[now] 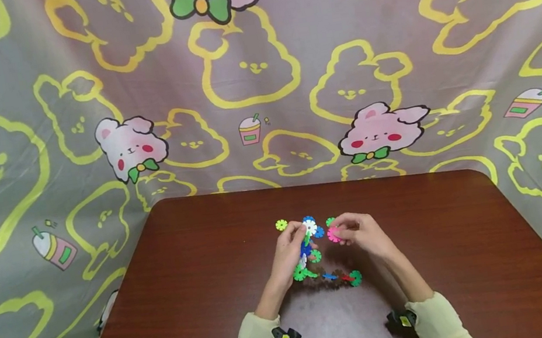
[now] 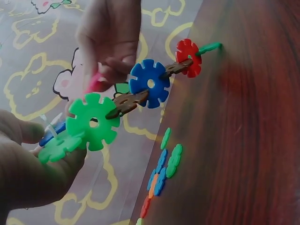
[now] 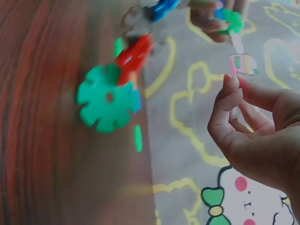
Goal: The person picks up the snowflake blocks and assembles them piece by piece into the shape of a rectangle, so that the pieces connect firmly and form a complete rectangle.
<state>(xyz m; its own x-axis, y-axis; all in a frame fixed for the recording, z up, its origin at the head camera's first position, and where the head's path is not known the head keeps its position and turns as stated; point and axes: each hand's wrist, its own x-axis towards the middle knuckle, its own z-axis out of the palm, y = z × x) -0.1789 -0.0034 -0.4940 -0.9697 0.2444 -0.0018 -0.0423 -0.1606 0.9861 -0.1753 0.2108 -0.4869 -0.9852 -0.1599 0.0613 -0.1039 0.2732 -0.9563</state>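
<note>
Over grained tabletop (image 1: 180, 301), left hand (image 1: 287, 254) round notched chain (image 2: 139, 85), pink disc (image 1: 332, 235) between right fingertips (image 3: 228, 83)

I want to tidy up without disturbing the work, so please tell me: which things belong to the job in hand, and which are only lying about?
In the job:
chain of joined discs, held by the left hand
pink disc, pinched by the right hand

Lying on the table, possibly spares:
yellow disc
loose green discs
loose blue discs

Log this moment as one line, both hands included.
left hand: grips chain of linked discs | right hand: pinches pink disc | table: yellow disc lies beyond left hand
</note>
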